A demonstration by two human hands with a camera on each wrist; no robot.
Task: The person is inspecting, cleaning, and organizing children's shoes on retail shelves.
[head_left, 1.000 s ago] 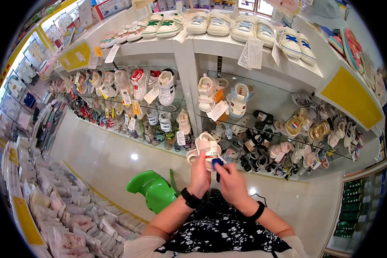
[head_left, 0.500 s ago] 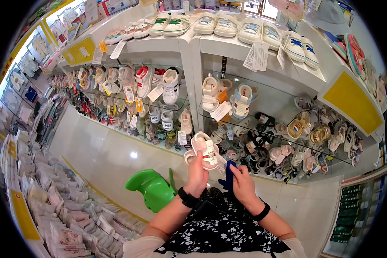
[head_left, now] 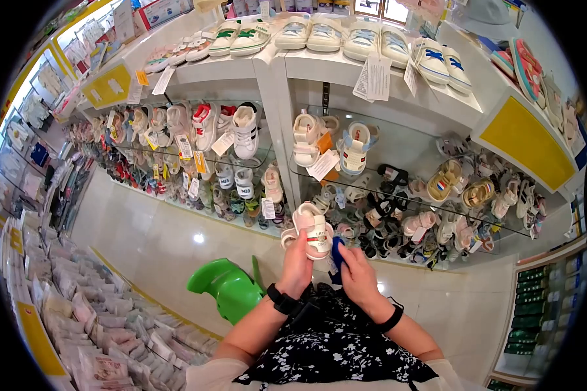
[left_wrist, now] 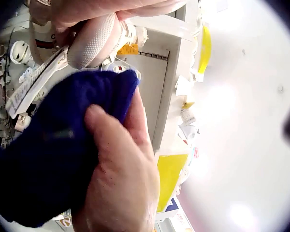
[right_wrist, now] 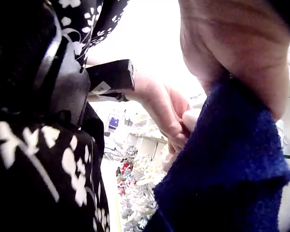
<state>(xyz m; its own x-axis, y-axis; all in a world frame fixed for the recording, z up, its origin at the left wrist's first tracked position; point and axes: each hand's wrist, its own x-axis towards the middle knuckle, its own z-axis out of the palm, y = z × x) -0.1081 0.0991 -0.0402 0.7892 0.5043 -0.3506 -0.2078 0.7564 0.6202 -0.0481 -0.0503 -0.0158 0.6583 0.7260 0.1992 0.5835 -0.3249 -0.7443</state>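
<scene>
Head view, L to R: lots of small clear bags (head_left: 104, 313) fill the lower left. A green chair (head_left: 228, 290) is on the shiny floor, low and a bit left of the middle. Next comes the L hand (head_left: 296, 264), w/ a black band (head_left: 284, 300) on its wrist. Its fingers are curled round a pink & white baby shoe (head_left: 315, 236), near the middle of the pic. Part of a 2nd shoe (head_left: 287, 238) pokes out on its left side.

Just right of the shoe is the blue cloth (head_left: 336, 253). The R hand (head_left: 361, 277) pinches it btwn thumb and fingers. The cloth has just come back close to the shoe, so the gap is now tiny. Can't tell if they touch. In the L wrist view, a paper tag (left_wrist: 36, 84) hangs by the shoe, in the upper left, above the cloth.

More shoes, like the gold sandals (head_left: 443, 181), sit on the shelves at the right.

vs. ½ sec ago: the cloth was farther right, w/ the tag showing btwn it and the shoe. L hand's grip looks the same. The shelves sit a bit more left in the pic now.
</scene>
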